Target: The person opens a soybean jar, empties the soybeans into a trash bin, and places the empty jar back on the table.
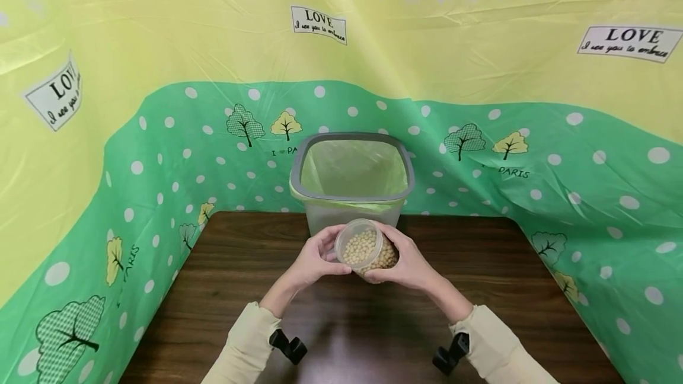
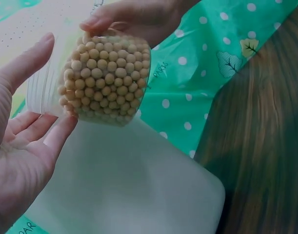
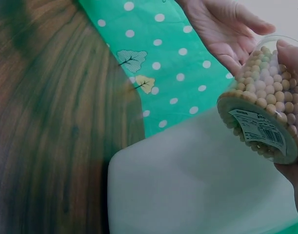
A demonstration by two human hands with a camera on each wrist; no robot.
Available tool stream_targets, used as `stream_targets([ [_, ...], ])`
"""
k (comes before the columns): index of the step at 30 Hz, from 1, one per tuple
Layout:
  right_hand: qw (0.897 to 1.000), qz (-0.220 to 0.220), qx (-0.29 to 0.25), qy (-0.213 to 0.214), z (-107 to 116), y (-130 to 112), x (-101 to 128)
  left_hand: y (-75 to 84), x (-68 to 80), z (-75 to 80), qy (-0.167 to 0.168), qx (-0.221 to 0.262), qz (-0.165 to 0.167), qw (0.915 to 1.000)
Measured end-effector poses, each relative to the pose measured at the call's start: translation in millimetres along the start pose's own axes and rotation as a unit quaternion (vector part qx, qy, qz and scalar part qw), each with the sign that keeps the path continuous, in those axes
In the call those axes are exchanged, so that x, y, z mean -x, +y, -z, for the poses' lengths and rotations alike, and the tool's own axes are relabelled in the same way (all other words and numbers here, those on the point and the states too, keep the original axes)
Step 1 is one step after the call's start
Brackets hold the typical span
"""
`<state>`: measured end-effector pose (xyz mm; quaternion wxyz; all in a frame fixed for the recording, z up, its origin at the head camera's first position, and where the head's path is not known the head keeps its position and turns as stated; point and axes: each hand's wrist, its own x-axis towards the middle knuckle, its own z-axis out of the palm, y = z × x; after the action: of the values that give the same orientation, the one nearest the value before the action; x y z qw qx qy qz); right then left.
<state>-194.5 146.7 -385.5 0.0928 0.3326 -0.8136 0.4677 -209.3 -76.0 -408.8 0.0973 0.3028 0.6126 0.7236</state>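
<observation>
- Working over a dark brown worktop (image 1: 256, 239) with visible wood grain, rounded at both far corners and running out of view at its near edge.
- Catching a pale glare on its glossy surface, toward the middle of the near edge.
- Facing a pale grey bin (image 1: 352, 213) with a darker grey rim, placed at the middle of the worktop's far edge and lined with a yellow-green bag (image 1: 352, 165).
- Being enclosed beyond the far, left and right edges by a hanging printed cloth (image 1: 373, 89), green with white dots and trees low down, yellow higher up, white with black dots at the top.
- Reading "LOVE" on three white patches (image 1: 319, 25) of the cloth, and "PARIS" near some trees.
- Gripping a clear jar (image 1: 386, 261) in the right hand (image 1: 409, 261), with fingers and thumb curled round its side; holding it tilted above the worktop, midway between the left and right edges, just in front of the bin.
- Seeing round beige balls (image 1: 359, 248) inside the jar and a barcode label (image 3: 258, 130) on its base.
- Spreading the left hand (image 1: 315, 261) beside the jar's mouth, with thumb apart from fingers; being unable to tell any firm contact.
- Wearing cream sleeves (image 1: 245, 336) and a black mount (image 1: 288, 346) at each wrist, over the worktop's near part.
</observation>
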Motion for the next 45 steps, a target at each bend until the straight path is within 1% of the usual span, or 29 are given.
stream_targets([
  [5, 1.0, -0.016, -0.025, 0.002, 0, 19, 2, 4.0, -2.7, 0.5, -0.005, 0.007, -0.003, 1.0],
  [10, 0.999, -0.012, -0.046, -0.016, 4, 19, 3, 5.4, -3.4, 2.1, -0.018, -0.01, 0.0, 0.9998],
  [13, 0.999, -0.007, -0.043, -0.025, 5, 17, 4, 5.7, -3.4, 2.0, -0.028, -0.027, -0.002, 0.9993],
  [15, 0.999, -0.001, -0.032, -0.027, 6, 17, 4, 4.2, -3.8, 1.0, -0.028, -0.036, -0.009, 0.9989],
  [21, 0.999, 0.043, 0.029, -0.007, 5, 24, 3, -4.0, -3.2, -3.6, -0.004, -0.056, -0.024, 0.9981],
  [23, 0.998, 0.05, 0.04, 0.002, 4, 23, 4, -5.5, -1.8, -4.9, -0.001, -0.058, -0.021, 0.9981],
  [27, 0.997, 0.062, 0.047, 0.03, 1, 6, 7, -8.2, 0.9, -9.3, 0.003, -0.046, -0.02, 0.9987],
  [30, 0.995, 0.071, 0.051, 0.047, -1, -7, 6, -7.2, 2.7, -12.5, 0.025, -0.053, -0.014, 0.9982],
  [32, 0.995, 0.063, 0.05, 0.05, -2, -10, 4, -4.1, 3.3, -13.2, 0.041, -0.066, -0.009, 0.997],
  [33, 0.996, 0.058, 0.047, 0.047, -1, -11, 3, -2.3, 3.5, -12.9, 0.044, -0.068, -0.006, 0.9967],
  [35, 0.999, 0.042, 0.019, 0.028, 1, -8, 2, 1.6, 3.6, -10.5, 0.039, -0.063, -0.005, 0.9973],
  [37, 1.0, 0.019, -0.022, 0.003, 4, -1, 2, 4.7, 3.4, -6.8, 0.024, -0.047, -0.008, 0.9986],
  [40, 0.997, -0.004, -0.071, -0.04, 8, 13, 1, 5.9, 2.5, -1.4, 0.0, -0.018, -0.011, 0.9998],
  [41, 0.996, -0.006, -0.077, -0.05, 8, 17, 1, 5.4, 2.0, -0.4, -0.005, -0.014, -0.013, 0.9998],
  [43, 0.995, -0.002, -0.07, -0.064, 9, 22, 0, 3.4, 1.1, 0.4, -0.011, -0.01, -0.015, 0.9998],
  [45, 0.996, 0.004, -0.055, -0.064, 10, 24, 0, 0.5, 0.2, -0.2, -0.008, -0.011, -0.018, 0.9997],
])
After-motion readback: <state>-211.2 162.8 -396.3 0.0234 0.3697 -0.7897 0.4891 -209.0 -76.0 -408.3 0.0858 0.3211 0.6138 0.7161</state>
